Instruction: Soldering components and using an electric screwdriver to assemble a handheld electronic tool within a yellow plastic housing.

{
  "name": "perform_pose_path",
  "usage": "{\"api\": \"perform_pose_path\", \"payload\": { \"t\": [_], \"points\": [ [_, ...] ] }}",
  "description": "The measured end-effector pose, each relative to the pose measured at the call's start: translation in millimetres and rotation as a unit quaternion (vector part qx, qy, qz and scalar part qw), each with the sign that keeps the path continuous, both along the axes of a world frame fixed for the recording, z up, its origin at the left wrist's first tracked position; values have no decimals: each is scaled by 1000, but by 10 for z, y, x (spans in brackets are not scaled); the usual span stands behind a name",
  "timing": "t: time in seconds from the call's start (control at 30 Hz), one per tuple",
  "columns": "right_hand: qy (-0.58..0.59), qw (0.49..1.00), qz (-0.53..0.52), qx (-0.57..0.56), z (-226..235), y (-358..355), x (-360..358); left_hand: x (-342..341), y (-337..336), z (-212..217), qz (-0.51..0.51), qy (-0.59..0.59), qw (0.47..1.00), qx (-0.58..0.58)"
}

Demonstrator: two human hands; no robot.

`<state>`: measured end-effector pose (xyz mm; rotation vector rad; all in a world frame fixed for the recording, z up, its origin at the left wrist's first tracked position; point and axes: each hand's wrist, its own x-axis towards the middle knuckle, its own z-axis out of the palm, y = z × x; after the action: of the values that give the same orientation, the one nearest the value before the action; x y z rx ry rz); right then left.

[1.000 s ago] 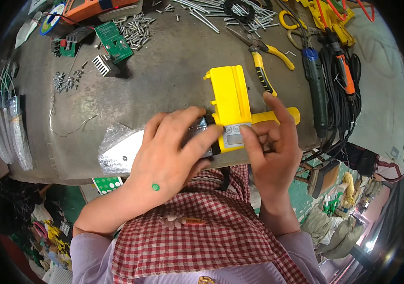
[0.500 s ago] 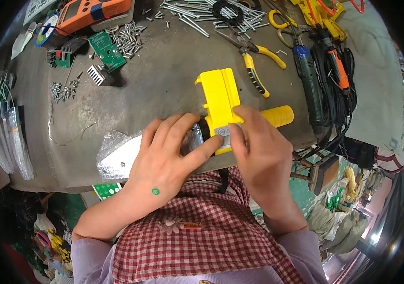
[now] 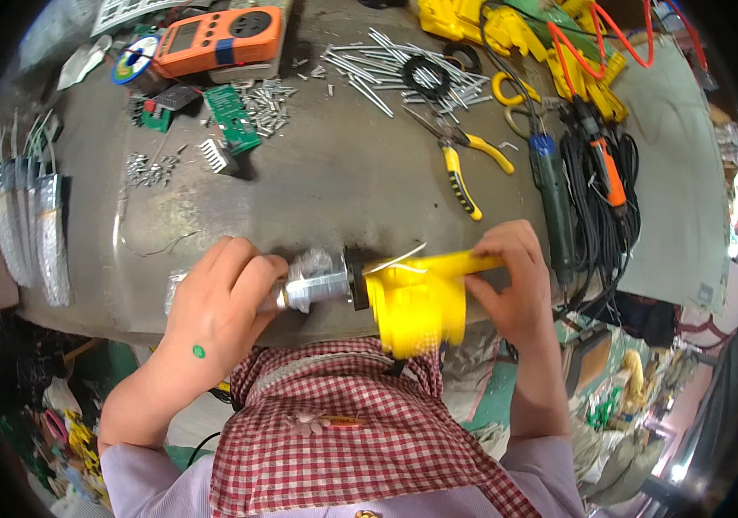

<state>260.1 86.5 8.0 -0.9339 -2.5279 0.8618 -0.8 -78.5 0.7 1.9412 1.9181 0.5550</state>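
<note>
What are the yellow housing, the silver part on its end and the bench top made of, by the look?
Yellow housing: likely moulded plastic, uniform bright colour, smooth rounded edges, slight sheen. Silver part, held by the left hand: looks like bare metal, grey with bright glints, though it could be foil-wrapped. Bench top: dull grey, scuffed and stained; painted metal or worn board, can't tell which.

Head view: I'm looking steeply down, close over the grey workbench (image 3: 334, 181), its far edge lying toward the top.
</note>
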Motion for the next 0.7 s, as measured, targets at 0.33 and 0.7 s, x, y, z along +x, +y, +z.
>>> {"api": "perform_pose_path", "payload": {
  "t": [0.33,0.7],
  "points": [
    [61,988,53,131,-411,-68,-173,148,354,31,2,-70,995,72],
    [48,990,87,97,-284,-94,-623,199,575,-115,-84,-134,979,130]
  ]
}}
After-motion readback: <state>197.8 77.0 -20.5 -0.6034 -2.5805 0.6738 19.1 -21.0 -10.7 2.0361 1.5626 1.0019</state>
